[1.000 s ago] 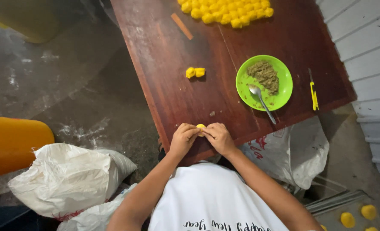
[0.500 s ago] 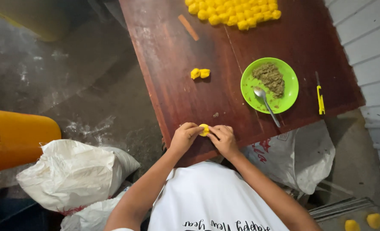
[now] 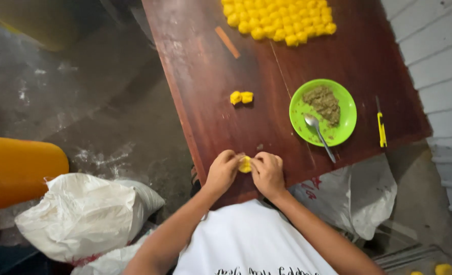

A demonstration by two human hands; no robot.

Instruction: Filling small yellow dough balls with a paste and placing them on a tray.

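Pinching yellow dough piece, both hands

A dark wooden table fills the upper middle of the frame. Left of it lies a grey, stained concrete floor. A white panelled wall runs down the right edge. At lower left sit a white sack and an orange drum.

dough piece: mostly hidden between fingertips of both hands
yellow pieces: batch at 12 o'clock, cut by top edge
orange drum: 9 o'clock, cut by left edge
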